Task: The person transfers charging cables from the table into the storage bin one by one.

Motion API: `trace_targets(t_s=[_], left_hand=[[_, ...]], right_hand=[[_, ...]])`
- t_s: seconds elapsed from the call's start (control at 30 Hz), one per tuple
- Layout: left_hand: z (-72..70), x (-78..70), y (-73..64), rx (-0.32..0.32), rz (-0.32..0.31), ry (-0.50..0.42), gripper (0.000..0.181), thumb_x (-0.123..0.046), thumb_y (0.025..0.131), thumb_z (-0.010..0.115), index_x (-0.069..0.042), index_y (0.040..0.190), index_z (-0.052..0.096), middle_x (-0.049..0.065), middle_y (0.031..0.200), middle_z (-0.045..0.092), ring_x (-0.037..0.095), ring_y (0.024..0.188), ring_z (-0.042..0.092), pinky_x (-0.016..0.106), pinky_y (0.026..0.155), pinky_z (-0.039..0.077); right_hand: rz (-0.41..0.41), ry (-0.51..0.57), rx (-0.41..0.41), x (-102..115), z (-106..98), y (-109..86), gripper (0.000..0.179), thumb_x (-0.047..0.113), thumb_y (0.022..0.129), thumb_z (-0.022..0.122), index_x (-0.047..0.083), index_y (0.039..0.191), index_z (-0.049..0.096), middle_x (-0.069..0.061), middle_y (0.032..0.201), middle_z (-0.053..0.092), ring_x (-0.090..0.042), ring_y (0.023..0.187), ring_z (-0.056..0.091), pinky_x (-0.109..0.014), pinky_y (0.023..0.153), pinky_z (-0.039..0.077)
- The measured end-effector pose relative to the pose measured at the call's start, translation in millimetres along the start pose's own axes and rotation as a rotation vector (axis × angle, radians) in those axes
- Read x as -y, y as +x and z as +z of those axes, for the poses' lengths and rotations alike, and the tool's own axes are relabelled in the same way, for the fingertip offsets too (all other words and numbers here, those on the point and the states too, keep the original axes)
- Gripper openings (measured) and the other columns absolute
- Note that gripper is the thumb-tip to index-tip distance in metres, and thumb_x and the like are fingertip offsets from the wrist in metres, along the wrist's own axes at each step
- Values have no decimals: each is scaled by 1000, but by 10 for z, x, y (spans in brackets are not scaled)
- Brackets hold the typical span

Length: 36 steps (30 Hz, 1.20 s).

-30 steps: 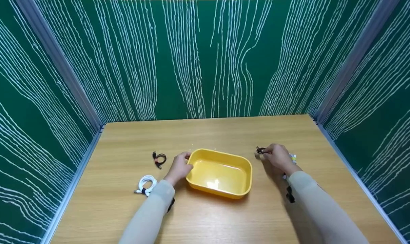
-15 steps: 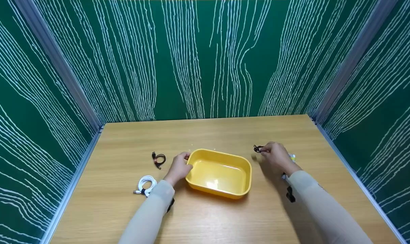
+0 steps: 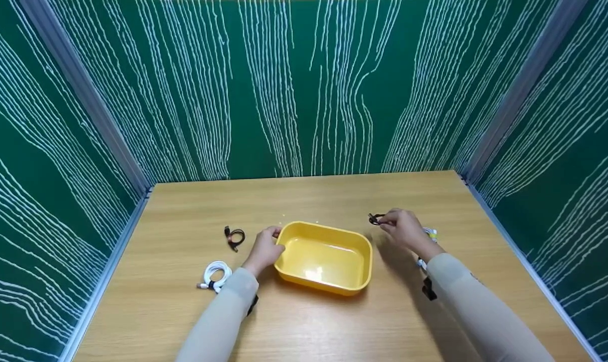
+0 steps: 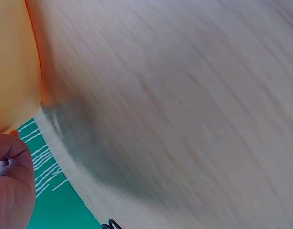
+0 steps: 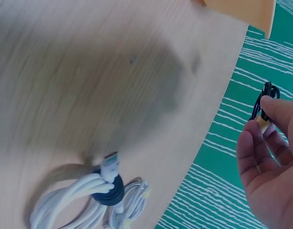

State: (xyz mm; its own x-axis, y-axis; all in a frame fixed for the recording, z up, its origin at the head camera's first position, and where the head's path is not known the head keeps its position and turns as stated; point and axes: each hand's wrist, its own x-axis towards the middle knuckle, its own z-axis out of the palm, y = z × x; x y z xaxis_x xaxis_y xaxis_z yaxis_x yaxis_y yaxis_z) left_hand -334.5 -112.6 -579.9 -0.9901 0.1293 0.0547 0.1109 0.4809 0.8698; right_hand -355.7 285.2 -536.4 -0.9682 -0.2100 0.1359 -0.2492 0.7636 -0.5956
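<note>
A yellow rectangular tub (image 3: 324, 256) stands on the wooden table, its inside bare. My left hand (image 3: 264, 248) grips the tub's left rim, thumb on the inner side; the left wrist view shows the same hand (image 4: 13, 176) at the tub's edge (image 4: 17, 62). To the right of the tub, my right hand (image 3: 404, 230) pinches a small coiled black cable (image 3: 375, 219) above the table. Seen from the right wrist, the black cable (image 5: 266, 100) sits between thumb and fingers of the right hand (image 5: 270, 157), with a yellowish piece at its lower end.
On the left lie a coiled black cable (image 3: 235, 238) and a coiled white cable (image 3: 217, 275). White cables with a black tie (image 5: 108, 188) lie under the right forearm, partly hidden in the head view. Green walls with white lines (image 3: 304, 90) enclose the table.
My right hand has moved a little left and away from me, carrying the black cable closer to the tub. The left hand keeps its grip on the rim.
</note>
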Motion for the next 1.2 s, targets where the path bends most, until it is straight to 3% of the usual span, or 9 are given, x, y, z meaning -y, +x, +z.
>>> trace_targets(t_s=[0.27, 0.53, 0.9, 1.2], left_hand=[[2, 16, 8, 1, 1, 2, 45, 12, 82, 65, 9, 127, 68, 23, 119, 70, 28, 104, 68, 36, 90, 63], [-7, 21, -13, 5, 22, -3, 45, 12, 82, 66, 10, 127, 67, 23, 117, 68, 21, 92, 64, 36, 86, 61], [4, -2, -7, 6, -16, -17, 46, 13, 83, 65, 7, 129, 68, 21, 119, 69, 21, 94, 65, 34, 86, 61], [1, 10, -2, 13, -13, -29, 45, 12, 83, 65, 8, 128, 68, 22, 119, 68, 21, 94, 64, 34, 86, 61]], right_hand=[[-51, -3, -6, 109, 10, -4, 15, 1, 97, 75, -2, 111, 82, -18, 108, 75, -33, 98, 69, -46, 88, 63], [-159, -18, -40, 234, 33, -26, 7, 1, 96, 77, -1, 98, 83, -15, 99, 74, -22, 85, 62, -27, 73, 50], [-151, 0, 37, 388, 41, -64, 10, 1, 97, 76, 3, 103, 85, -14, 106, 74, -23, 91, 64, -32, 77, 57], [-166, 52, 99, 476, 66, -99, 12, 1, 97, 77, 6, 104, 86, -11, 106, 74, -21, 87, 61, -25, 74, 55]])
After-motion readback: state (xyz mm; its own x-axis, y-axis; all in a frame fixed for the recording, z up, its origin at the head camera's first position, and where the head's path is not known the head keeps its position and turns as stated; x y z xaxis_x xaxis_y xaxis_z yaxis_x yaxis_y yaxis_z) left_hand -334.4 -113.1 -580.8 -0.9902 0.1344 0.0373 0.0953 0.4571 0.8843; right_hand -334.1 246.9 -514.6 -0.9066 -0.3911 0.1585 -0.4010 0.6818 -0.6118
